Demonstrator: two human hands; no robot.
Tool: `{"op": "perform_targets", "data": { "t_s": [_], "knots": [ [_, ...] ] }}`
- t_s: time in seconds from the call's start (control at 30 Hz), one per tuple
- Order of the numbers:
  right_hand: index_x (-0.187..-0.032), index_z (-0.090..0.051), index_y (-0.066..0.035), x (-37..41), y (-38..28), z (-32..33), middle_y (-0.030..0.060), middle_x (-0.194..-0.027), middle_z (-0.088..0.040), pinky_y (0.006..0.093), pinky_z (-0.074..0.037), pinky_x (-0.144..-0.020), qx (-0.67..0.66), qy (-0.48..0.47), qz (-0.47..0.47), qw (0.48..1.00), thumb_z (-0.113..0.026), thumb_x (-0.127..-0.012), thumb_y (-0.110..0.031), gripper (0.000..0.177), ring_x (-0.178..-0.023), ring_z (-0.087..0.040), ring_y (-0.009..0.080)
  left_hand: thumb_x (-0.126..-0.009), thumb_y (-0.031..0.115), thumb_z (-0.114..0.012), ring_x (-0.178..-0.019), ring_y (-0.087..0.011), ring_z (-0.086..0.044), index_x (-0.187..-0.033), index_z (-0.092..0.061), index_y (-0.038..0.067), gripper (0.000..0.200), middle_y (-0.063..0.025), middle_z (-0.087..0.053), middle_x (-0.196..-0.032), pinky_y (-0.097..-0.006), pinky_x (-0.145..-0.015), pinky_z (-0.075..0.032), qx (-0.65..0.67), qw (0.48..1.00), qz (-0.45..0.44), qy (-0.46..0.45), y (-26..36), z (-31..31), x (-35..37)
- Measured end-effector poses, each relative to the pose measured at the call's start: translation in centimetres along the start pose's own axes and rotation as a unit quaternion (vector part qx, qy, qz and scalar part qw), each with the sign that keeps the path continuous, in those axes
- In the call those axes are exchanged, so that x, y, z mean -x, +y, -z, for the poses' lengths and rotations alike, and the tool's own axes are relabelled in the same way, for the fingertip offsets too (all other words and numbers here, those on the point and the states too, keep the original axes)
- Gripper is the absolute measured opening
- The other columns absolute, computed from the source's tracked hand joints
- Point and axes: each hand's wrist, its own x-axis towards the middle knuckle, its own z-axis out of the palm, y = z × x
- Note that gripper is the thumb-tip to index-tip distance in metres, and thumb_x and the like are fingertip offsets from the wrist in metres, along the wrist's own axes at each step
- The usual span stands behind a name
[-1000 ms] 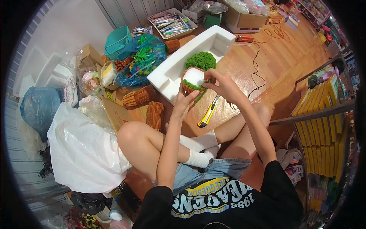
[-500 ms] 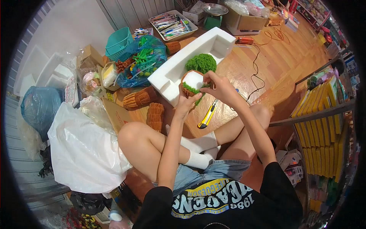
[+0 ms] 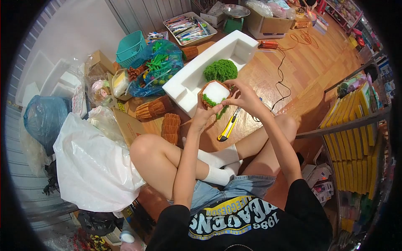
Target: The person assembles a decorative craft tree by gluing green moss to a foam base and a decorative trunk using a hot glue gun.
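My left hand is closed around a small brown fuzzy pot with a white, foam-like top. Green fuzzy trim runs along the near part of its rim, and a loose green end hangs below. My right hand grips the pot's right side, fingers at the upper rim and thumb on the lower rim beside the trim. Just beyond the pot, a green fuzzy clump rests in a white foam tray. A yellow utility knife lies on the floor, below my right hand.
Brown ribbed fuzzy rolls lie left of my hands. A blue plastic bag of green pieces, a teal basket and a tray of pens stand behind. A black cord crosses the floor at right, near a rack of yellow books.
The pot has turned and tilted slightly, so its white top faces me more. My right fingers have spread wider apart around its right side.
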Motion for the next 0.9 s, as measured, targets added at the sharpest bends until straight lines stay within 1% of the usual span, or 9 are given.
{"op": "perform_targets", "data": {
  "t_s": [0.1,0.2,0.27,0.37,0.63,0.73,0.8,0.83,0.9],
  "knots": [
    [-0.112,-0.056,0.001,0.0,0.6,-0.1,0.0112,-0.097,-0.059,0.0311,-0.049,-0.076,-0.061,-0.011,-0.037,0.997,-0.079,-0.068,-0.020,0.053,-0.085,-0.058,0.0201,-0.074,0.007,-0.073,-0.122,-0.0212,-0.043,-0.136,-0.027,0.011,0.077,-0.0097,-0.044,-0.129,-0.0360,-0.102,-0.037,0.025,1.000,-0.006,-0.002,0.3,-0.2,0.1],
    [-0.113,-0.056,0.001,0.1,0.7,-0.3,0.0110,-0.099,-0.058,0.0303,-0.049,-0.075,-0.061,-0.012,-0.042,0.997,-0.078,-0.070,-0.020,0.052,-0.086,-0.058,0.0187,-0.075,0.007,-0.072,-0.123,-0.0224,-0.041,-0.138,-0.023,0.011,0.080,-0.0113,-0.040,-0.132,-0.0367,-0.103,-0.036,0.023,1.000,-0.012,-0.010,0.0,-0.2,0.0],
    [-0.113,-0.056,0.001,0.2,0.5,-0.4,0.0113,-0.100,-0.058,0.0300,-0.049,-0.075,-0.054,-0.008,-0.041,0.998,-0.078,-0.070,-0.019,0.052,-0.086,-0.058,0.0187,-0.075,0.008,-0.072,-0.125,-0.0238,-0.039,-0.139,-0.019,0.011,0.083,-0.0123,-0.035,-0.134,-0.0376,-0.104,-0.035,-0.007,0.998,-0.062,0.014,-0.8,0.0,-0.2],
    [-0.114,-0.055,0.002,0.4,0.8,-0.9,0.0116,-0.101,-0.058,0.0298,-0.050,-0.074,-0.047,0.007,-0.033,0.998,-0.077,-0.071,-0.018,0.052,-0.087,-0.059,0.0186,-0.076,0.008,-0.072,-0.125,-0.0246,-0.038,-0.139,-0.016,0.010,0.084,-0.0131,-0.032,-0.136,-0.0385,-0.104,-0.035,-0.042,0.995,-0.094,0.007,-0.9,0.1,-0.3],
    [-0.112,-0.055,0.003,0.9,1.6,-1.4,0.0126,-0.106,-0.057,0.0282,-0.051,-0.076,-0.097,0.024,-0.059,0.993,-0.075,-0.073,-0.018,0.049,-0.089,-0.060,0.0176,-0.075,0.007,-0.073,-0.124,-0.0234,-0.039,-0.138,-0.019,0.008,0.083,-0.0128,-0.036,-0.133,-0.0367,-0.104,-0.036,-0.055,0.996,-0.066,-0.004,-0.1,-0.4,-0.2],
    [-0.118,-0.051,0.002,1.1,2.4,-2.0,0.0129,-0.108,-0.056,0.0288,-0.051,-0.077,-0.110,0.026,-0.046,0.992,-0.076,-0.073,-0.019,0.055,-0.089,-0.060,0.0186,-0.074,0.008,-0.073,-0.123,-0.0227,-0.041,-0.138,-0.022,0.007,0.081,-0.0124,-0.038,-0.133,-0.0362,-0.104,-0.036,-0.034,0.998,-0.043,0.012,0.0,-0.4,-0.2],
    [-0.128,-0.042,-0.001,1.6,2.6,-3.0,0.0136,-0.115,-0.052,0.0315,-0.050,-0.082,-0.281,0.076,-0.089,0.952,-0.078,-0.072,-0.023,0.070,-0.097,-0.058,0.0201,-0.074,0.008,-0.074,-0.123,-0.0225,-0.042,-0.137,-0.024,0.006,0.081,-0.0124,-0.038,-0.133,-0.0362,-0.103,-0.036,-0.003,0.999,-0.026,0.021,0.1,-0.2,-0.2],
    [-0.128,-0.042,-0.001,2.0,2.9,-3.5,0.0136,-0.115,-0.052,0.0315,-0.050,-0.082,-0.281,0.077,-0.088,0.952,-0.078,-0.072,-0.023,0.070,-0.097,-0.058,0.0201,-0.074,0.008,-0.074,-0.123,-0.0225,-0.042,-0.138,-0.024,0.006,0.081,-0.0126,-0.038,-0.133,-0.0362,-0.103,-0.036,0.010,1.000,-0.023,0.017,0.1,0.1,-0.3],
    [-0.136,-0.031,-0.005,2.5,2.8,-4.1,0.0120,-0.128,-0.043,0.0340,-0.042,-0.094,-0.266,0.042,-0.104,0.957,-0.079,-0.071,-0.019,0.082,-0.114,-0.049,0.0205,-0.074,0.008,-0.074,-0.122,-0.0226,-0.042,-0.139,-0.024,0.006,0.081,-0.0129,-0.038,-0.134,-0.0362,-0.103,-0.036,0.024,0.999,-0.022,0.012,0.3,0.1,-0.4]
  ]
}}
